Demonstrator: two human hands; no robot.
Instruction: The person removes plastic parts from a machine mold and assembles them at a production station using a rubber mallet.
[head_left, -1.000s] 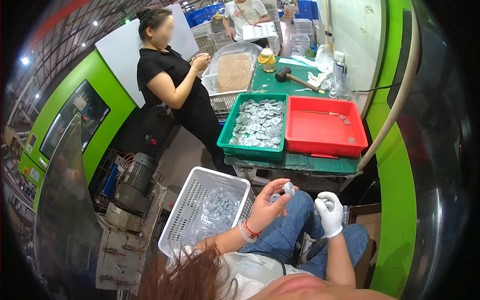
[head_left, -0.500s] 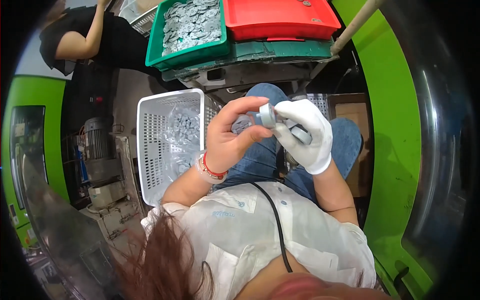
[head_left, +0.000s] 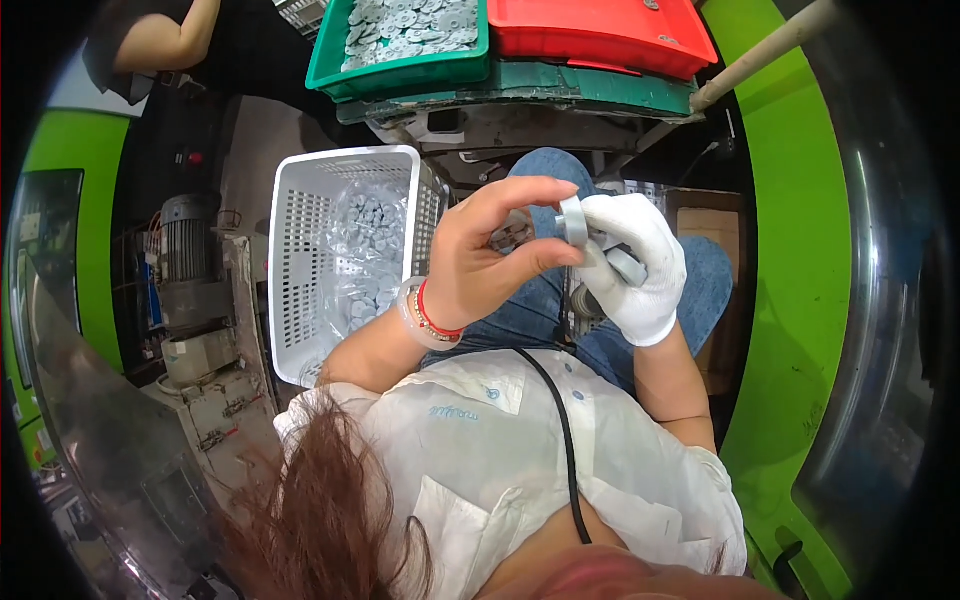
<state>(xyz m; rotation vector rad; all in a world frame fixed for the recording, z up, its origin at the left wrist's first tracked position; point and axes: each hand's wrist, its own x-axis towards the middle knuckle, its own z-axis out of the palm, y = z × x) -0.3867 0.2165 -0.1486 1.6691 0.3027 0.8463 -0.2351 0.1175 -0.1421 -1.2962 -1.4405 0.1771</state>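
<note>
Thumb and fingertips of my bare left hand (head_left: 478, 240) pinch a round grey plastic disc (head_left: 575, 221) by its edge. A small stub shows on the disc's left face. My right hand (head_left: 645, 262), in a white glove, touches the disc's other side with its fingers. A second grey round piece (head_left: 627, 267) sits in the curl of the gloved fingers. Through the gap in my left hand some grey round shapes show; whether they are held or lie below, I cannot tell. Both hands are above my lap.
A white slotted basket (head_left: 290, 270) with bagged small grey parts (head_left: 372, 225) stands at the left. Ahead, a green tray (head_left: 400, 75) of grey discs and a red tray (head_left: 600, 35) rest on a stand (head_left: 540, 90). Green machine panels (head_left: 800, 300) rise at the right. Another person's arm (head_left: 165, 40) shows far left.
The disc now sits farther right in the picture and is seen more edge-on, closer against the gloved fingers. The trays have slipped upward as the view shifted.
</note>
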